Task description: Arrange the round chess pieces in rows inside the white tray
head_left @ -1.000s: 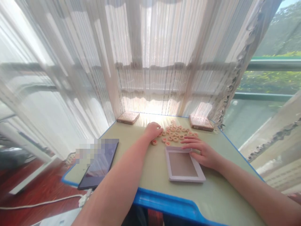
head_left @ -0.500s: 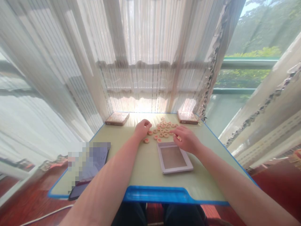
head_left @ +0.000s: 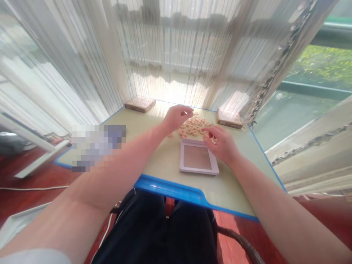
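Round xiangqi pieces (head_left: 195, 126) with red or dark characters lie in a loose cluster on the pale table. My left hand (head_left: 178, 116) is at the far left of the cluster, fingers stretched to the right with a gap above the thumb. No piece shows in it, though its inner side is partly hidden. At the near right of the cluster is my right hand (head_left: 222, 143), its fingers curved and apart. A few pieces are visible between its fingers and thumb. Just below the cluster sits an open shallow box (head_left: 199, 171) with pale walls and a brown bottom.
Two flat boxes stand at the far corners: a left box (head_left: 140, 103) and a right box (head_left: 230, 118). A pixelated object (head_left: 99, 146) lies at the table's left. The table (head_left: 162, 165) has a blue edge, with curtains (head_left: 176, 47) behind it.
The view has tilted down, bringing my legs into sight. My left hand has moved farther out and right over the far side of the pieces. My right hand stays near the box's far right corner.
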`<state>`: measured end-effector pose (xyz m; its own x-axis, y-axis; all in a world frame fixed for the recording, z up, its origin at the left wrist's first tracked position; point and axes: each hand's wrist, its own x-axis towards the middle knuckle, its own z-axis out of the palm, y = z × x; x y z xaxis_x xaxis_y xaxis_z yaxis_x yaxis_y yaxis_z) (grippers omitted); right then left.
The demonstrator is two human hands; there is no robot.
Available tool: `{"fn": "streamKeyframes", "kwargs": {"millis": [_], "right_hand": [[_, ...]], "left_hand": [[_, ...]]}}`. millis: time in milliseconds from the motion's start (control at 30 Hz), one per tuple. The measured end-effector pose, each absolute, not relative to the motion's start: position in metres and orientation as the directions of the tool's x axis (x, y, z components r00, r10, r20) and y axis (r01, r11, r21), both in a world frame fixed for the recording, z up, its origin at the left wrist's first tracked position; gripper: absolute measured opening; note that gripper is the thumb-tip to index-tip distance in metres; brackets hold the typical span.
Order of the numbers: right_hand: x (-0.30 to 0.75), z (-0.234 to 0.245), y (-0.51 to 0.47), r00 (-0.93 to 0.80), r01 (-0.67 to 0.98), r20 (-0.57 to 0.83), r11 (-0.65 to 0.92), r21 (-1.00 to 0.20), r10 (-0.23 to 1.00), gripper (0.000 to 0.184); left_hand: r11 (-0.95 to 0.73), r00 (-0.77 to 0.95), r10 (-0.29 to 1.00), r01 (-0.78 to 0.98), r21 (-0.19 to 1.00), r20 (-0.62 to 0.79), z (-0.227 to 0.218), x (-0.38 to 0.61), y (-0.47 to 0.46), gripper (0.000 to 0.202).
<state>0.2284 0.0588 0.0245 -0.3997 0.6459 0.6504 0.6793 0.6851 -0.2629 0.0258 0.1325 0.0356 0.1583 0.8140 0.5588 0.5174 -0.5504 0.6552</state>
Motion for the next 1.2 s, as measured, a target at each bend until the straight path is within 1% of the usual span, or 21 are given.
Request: {"fn": "streamKeyframes", "kwargs": {"millis": [133, 233, 333, 400, 433, 500, 533, 633, 667, 700, 767, 833, 933, 1033, 1200], "right_hand": [[0.228, 0.027, 0.057, -0.363, 0.685, 0.69, 0.682, -0.257, 0.626, 0.033], [0.229, 0.03, 0.057, -0.298, 0.707, 0.716, 0.65, -0.279, 0.632, 0.028], [0.23, 0.034, 0.055, -0.274, 0.722, 0.729, 0.635, -0.275, 0.627, 0.02], [0.23, 0.038, 0.053, -0.273, 0.729, 0.739, 0.634, -0.258, 0.616, 0.02], [0.23, 0.039, 0.052, -0.271, 0.734, 0.742, 0.631, -0.252, 0.613, 0.021], [0.23, 0.043, 0.05, -0.281, 0.74, 0.729, 0.624, -0.249, 0.624, 0.02], [0.23, 0.044, 0.049, -0.305, 0.738, 0.705, 0.626, -0.25, 0.64, 0.019], [0.227, 0.045, 0.047, -0.442, 0.707, 0.567, 0.659, -0.256, 0.695, 0.015], [0.226, 0.044, 0.047, -0.489, 0.691, 0.521, 0.675, -0.257, 0.7, 0.014], [0.224, 0.043, 0.046, -0.529, 0.675, 0.485, 0.692, -0.257, 0.696, 0.014], [0.221, 0.04, 0.045, -0.589, 0.65, 0.429, 0.717, -0.252, 0.684, 0.015], [0.218, 0.036, 0.044, -0.621, 0.645, 0.377, 0.721, -0.252, 0.687, 0.016], [0.215, 0.031, 0.043, -0.596, 0.683, 0.323, 0.675, -0.279, 0.736, 0.016], [0.212, 0.029, 0.042, -0.579, 0.707, 0.302, 0.651, -0.276, 0.757, 0.017], [0.207, 0.032, 0.037, -0.557, 0.746, 0.307, 0.627, -0.223, 0.772, 0.018]], "left_hand": [[-0.617, 0.337, 0.786, 0.354, 0.703, 0.519, 0.049, 0.053, 0.1, 0.021], [-0.605, 0.436, 0.767, 0.251, 0.755, 0.47, 0.05, 0.062, 0.088, 0.022], [-0.577, 0.475, 0.767, 0.218, 0.787, 0.431, 0.053, 0.06, 0.086, 0.025], [-0.583, 0.458, 0.779, 0.28, 0.763, 0.428, 0.06, 0.052, 0.085, 0.026], [-0.589, 0.441, 0.788, 0.342, 0.732, 0.429, 0.065, 0.046, 0.085, 0.026], [-0.579, 0.422, 0.813, 0.515, 0.632, 0.401, 0.076, 0.031, 0.084, 0.022], [-0.554, 0.439, 0.831, 0.596, 0.581, 0.342, 0.081, 0.024, 0.083, 0.021], [-0.461, 0.519, 0.855, 0.747, 0.48, 0.014, 0.088, 0.006, 0.084, 0.024], [-0.444, 0.518, 0.854, 0.779, 0.442, -0.055, 0.087, 0.003, 0.085, 0.025], [-0.437, 0.514, 0.853, 0.801, 0.409, -0.094, 0.086, 0.001, 0.087, 0.026], [-0.456, 0.524, 0.845, 0.813, 0.361, -0.112, 0.08, 0.002, 0.09, 0.021], [-0.491, 0.562, 0.819, 0.792, 0.364, -0.118, 0.074, 0.006, 0.093, 0.014], [-0.498, 0.601, 0.787, 0.752, 0.432, -0.139, 0.068, 0.014, 0.096, 0.013], [-0.478, 0.608, 0.78, 0.734, 0.482, -0.152, 0.064, 0.018, 0.097, 0.014], [-0.423, 0.586, 0.79, 0.734, 0.531, -0.181, 0.057, 0.021, 0.097, 0.013]]}}
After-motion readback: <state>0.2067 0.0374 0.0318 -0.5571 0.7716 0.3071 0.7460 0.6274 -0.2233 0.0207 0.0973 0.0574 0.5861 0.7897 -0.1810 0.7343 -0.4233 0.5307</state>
